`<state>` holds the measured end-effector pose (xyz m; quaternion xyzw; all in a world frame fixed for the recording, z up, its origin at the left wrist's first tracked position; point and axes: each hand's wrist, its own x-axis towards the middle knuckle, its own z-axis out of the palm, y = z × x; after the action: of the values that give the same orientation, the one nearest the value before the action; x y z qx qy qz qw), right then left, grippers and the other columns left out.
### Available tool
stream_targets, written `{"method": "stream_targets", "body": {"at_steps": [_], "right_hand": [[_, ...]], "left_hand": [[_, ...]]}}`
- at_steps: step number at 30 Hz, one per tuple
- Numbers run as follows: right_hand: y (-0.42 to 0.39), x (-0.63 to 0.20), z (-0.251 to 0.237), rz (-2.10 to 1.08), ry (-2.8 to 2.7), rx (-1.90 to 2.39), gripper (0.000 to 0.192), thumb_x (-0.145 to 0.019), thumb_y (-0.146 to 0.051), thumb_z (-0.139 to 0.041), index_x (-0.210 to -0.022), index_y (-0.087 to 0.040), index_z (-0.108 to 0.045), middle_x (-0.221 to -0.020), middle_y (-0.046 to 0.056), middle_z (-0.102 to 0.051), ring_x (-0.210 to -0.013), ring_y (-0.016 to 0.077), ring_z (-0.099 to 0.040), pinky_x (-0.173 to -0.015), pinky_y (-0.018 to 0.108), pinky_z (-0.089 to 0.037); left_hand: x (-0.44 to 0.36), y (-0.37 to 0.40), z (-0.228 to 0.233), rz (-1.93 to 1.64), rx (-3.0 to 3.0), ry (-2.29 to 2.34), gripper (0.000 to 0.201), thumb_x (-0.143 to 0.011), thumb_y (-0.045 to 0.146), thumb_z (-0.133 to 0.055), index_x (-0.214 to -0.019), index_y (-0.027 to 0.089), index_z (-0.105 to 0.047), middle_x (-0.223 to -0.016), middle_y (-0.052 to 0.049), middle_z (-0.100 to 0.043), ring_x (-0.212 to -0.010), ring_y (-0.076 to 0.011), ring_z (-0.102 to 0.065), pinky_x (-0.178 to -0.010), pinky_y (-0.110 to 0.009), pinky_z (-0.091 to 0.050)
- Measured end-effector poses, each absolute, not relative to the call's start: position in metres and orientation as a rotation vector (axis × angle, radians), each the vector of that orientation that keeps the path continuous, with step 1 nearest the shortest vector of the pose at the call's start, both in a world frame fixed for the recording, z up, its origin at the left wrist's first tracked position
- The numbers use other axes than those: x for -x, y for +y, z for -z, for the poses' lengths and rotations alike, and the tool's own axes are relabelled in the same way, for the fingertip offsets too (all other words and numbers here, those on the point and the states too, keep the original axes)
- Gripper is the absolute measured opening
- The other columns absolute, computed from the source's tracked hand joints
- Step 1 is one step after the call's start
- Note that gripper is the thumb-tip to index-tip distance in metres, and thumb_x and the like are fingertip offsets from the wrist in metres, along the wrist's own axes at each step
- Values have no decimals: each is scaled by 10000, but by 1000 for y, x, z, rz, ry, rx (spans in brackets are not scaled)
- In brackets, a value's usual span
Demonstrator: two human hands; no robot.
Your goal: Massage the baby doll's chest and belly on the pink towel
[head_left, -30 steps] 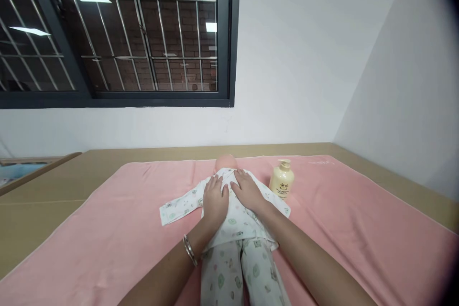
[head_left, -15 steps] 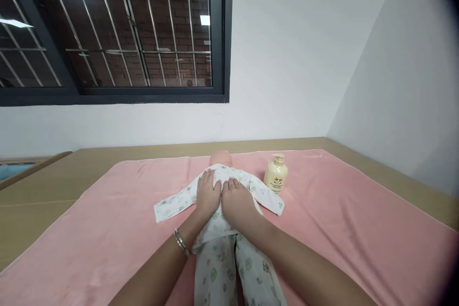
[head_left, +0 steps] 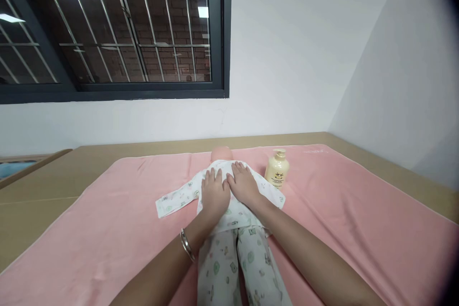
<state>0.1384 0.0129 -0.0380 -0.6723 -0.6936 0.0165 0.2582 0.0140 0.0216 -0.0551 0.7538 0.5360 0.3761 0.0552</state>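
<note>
A baby doll lies on a pink sheet, its bare head [head_left: 222, 153] at the far end. It wears a white printed top [head_left: 234, 216] with the sleeves spread sideways, and matching printed trousers [head_left: 218, 267] that stretch toward me. My left hand [head_left: 215, 195] rests flat on the chest of the top, fingers apart and pointing away from me. Beside it, slightly farther up, my right hand [head_left: 245, 184] lies flat on the top too, its thumb close to the left hand. Neither hand grips anything. A silver bangle [head_left: 187, 245] circles my left wrist.
A pale yellow pump bottle [head_left: 277, 168] stands right of the doll, close to its sleeve. The pink sheet [head_left: 118, 220] covers much of a tan surface [head_left: 43, 201]. Behind rise a white wall [head_left: 287, 57] and a barred window [head_left: 136, 24].
My right hand has slid up toward the doll's shoulder and its fingers have straightened. The left hand has shifted slightly right and down. The view has tilted down a little.
</note>
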Motion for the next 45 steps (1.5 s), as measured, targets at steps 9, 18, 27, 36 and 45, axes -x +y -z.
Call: {"method": "stream_targets", "body": {"at_steps": [9,18,27,36,45], "right_hand": [[-3,-129,16,-19,-2005,1772,469,-935,-206,-304,-1334,-66,-506,-1399,170,-501,-1327,243,-411,-1106,365,-244],[-24,-117,2,-100,-1943,1845,420,-972,-290,-289,-1144,-141,-642,-1232,131,-634,-1197,251,-538,-971,355,-399],[17,-146,28,-151,-1964,1691,468,-998,-324,-270,-1386,-145,-462,-1510,94,-371,-1414,223,-277,-1142,400,-195],[-12,-117,28,242,-1947,1890,464,-960,-256,-340,-1329,-27,-505,-1333,210,-551,-1278,282,-468,-1110,422,-242],[3,-129,31,92,-1928,1796,496,-978,-330,-318,-1362,-60,-479,-1419,168,-480,-1354,254,-381,-1122,382,-241]], "left_hand": [[-8,31,51,-1037,-2326,1505,472,-901,216,-361,-1340,146,-520,-1467,-120,-445,-1402,-277,-333,-1156,-513,-213],[2,48,46,-980,-2351,1561,454,-922,277,-375,-1332,152,-524,-1463,-122,-452,-1394,-287,-342,-1134,-508,-258],[-13,8,37,-908,-2648,1749,362,-906,224,-387,-1126,134,-659,-1226,-177,-637,-1209,-332,-537,-1073,-519,-311],[5,39,35,-858,-2282,1721,449,-940,324,-357,-1270,129,-591,-1425,-144,-493,-1364,-286,-396,-1102,-434,-338],[5,53,62,-1164,-2319,1554,432,-946,295,-347,-1280,138,-570,-1382,-120,-545,-1346,-268,-417,-1147,-489,-287]]}}
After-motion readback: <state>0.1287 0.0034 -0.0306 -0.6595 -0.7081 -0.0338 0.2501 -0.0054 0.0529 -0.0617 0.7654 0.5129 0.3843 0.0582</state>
